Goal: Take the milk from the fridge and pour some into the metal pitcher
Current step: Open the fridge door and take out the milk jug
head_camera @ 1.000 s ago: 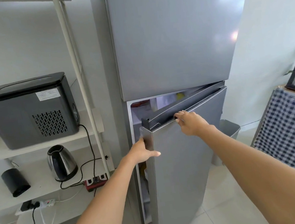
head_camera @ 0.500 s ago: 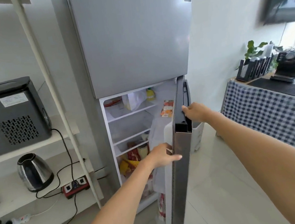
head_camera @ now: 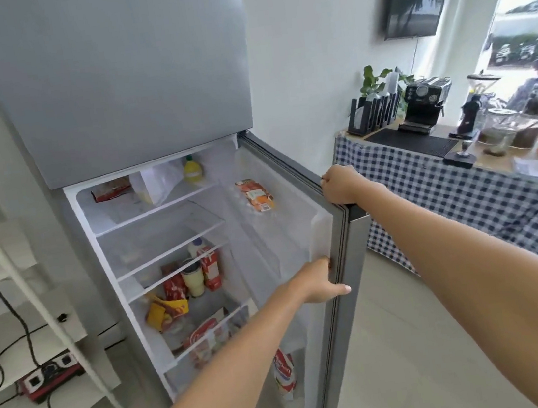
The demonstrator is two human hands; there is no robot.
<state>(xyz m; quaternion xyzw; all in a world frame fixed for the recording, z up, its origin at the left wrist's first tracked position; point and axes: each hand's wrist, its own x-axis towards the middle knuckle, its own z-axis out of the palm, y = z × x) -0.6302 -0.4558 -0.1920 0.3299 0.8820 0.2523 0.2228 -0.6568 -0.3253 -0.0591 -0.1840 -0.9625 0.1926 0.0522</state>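
The grey fridge (head_camera: pixel 125 78) has its lower door (head_camera: pixel 348 261) swung wide to the right. My left hand (head_camera: pixel 313 282) grips the door's free edge halfway down. My right hand (head_camera: pixel 341 185) holds the door's top corner. Inside, a red and white carton (head_camera: pixel 210 269) that may be the milk stands on a lower shelf, beside a pale tumbler (head_camera: pixel 192 277) and another red carton (head_camera: pixel 172 284). A white bottle top (head_camera: pixel 196 247) shows behind them. No metal pitcher is visible.
A table with a blue checked cloth (head_camera: pixel 467 196) stands right of the door, carrying an espresso machine (head_camera: pixel 423 106), a grinder and jars. At left a white shelf unit (head_camera: pixel 28 272) has cables and a red power strip (head_camera: pixel 49 374). A red-white pack (head_camera: pixel 284 371) sits in the door rack.
The lower door has swung from barely ajar to wide open with both hands on it. My view has turned right, showing the fridge's shelves and the checked table.
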